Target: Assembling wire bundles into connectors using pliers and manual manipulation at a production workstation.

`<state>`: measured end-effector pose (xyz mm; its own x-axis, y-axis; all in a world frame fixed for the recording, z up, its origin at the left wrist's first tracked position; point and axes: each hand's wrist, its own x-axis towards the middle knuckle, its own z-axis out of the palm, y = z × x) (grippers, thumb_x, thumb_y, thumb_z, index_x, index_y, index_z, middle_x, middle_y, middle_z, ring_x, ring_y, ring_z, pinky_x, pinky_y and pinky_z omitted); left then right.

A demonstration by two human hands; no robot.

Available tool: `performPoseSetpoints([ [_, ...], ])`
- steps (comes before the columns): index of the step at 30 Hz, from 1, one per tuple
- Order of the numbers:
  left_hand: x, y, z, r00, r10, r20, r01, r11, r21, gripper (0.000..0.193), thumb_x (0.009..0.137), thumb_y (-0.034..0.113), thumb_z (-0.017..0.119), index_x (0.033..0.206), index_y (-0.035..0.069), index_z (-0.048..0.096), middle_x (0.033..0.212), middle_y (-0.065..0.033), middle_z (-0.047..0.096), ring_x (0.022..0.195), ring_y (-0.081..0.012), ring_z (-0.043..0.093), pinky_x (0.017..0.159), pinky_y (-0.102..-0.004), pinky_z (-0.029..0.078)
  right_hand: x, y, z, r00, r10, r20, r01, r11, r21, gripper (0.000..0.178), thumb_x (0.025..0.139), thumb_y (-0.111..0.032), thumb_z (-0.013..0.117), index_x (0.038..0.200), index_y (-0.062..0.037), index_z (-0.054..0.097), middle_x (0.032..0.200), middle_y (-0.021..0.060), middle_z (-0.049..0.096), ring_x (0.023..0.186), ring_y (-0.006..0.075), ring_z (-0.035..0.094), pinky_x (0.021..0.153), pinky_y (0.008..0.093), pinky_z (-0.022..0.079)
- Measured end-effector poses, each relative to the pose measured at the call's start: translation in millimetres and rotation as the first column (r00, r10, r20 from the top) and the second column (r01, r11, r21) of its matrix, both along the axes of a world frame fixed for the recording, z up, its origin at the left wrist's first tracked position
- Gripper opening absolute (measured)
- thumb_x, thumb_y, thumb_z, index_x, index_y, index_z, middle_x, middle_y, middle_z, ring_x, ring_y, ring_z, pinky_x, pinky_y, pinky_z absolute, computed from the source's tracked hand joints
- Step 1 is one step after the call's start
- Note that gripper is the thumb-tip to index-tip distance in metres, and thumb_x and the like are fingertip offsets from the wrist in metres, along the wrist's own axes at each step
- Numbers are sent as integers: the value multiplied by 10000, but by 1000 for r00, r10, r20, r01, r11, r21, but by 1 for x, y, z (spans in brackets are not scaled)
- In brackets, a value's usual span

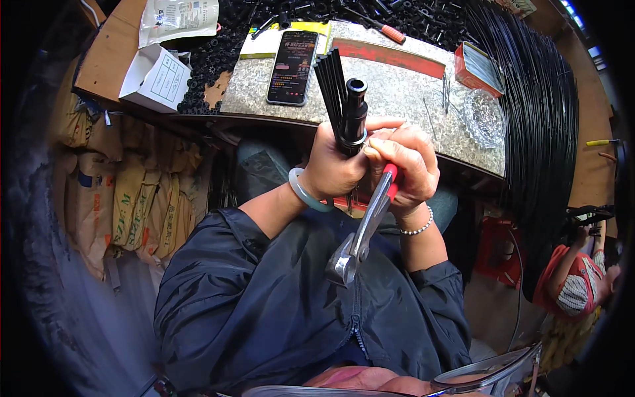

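Observation:
My left hand (334, 165) is closed around a black tubular part (356, 112) with an open round top, held upright. A bundle of slim black rods (331, 83) fans up beside the tube from the same fist. My right hand (411, 162) is closed on pliers (365, 228) with red handles, their metal head hanging down toward my jacket. Its thumb and fingertips press together close to the tube's lower ring, touching or nearly touching my left hand. Whatever lies between those fingertips is hidden.
A phone (292, 68) lies on the speckled worktop (251, 86). Black small parts (304, 12) are heaped behind it. On the right are a clear dish (485, 119), a red box (479, 69) and long black rods (539, 99). A white carton (155, 79) stands left; another person (575, 281) is far right.

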<state>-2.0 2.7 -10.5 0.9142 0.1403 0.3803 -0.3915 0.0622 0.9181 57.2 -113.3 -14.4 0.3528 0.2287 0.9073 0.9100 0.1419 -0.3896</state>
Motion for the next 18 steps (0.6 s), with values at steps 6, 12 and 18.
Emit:
performPoseSetpoints([
  [6,1,2,-4,1000,-1,28,0,1000,29,412,770,82,708,1140,-63,600,979,-102,668,852,-119,623,761,-258,498,0,1,4,1000,29,-9,-30,1000,-4,287,653,-103,750,918,-45,656,764,61,624,651,194,597,560,288,443],
  [12,6,9,-11,1000,15,-1,-15,1000,28,269,815,37,621,1073,-38,633,909,-94,672,813,-98,604,710,-251,486,7,-5,35,957,155,-246,-209,954,-214,174,755,-68,734,885,-13,632,757,85,589,768,230,639,653,285,486],
  [18,-2,20,13,978,43,-206,-99,958,-269,182,911,45,558,1052,6,667,616,85,502,558,16,398,474,-181,288,6,-48,67,803,5,-596,-432,693,-577,274,921,-49,487,1184,1,548,835,56,595,723,122,572,670,248,461],
])
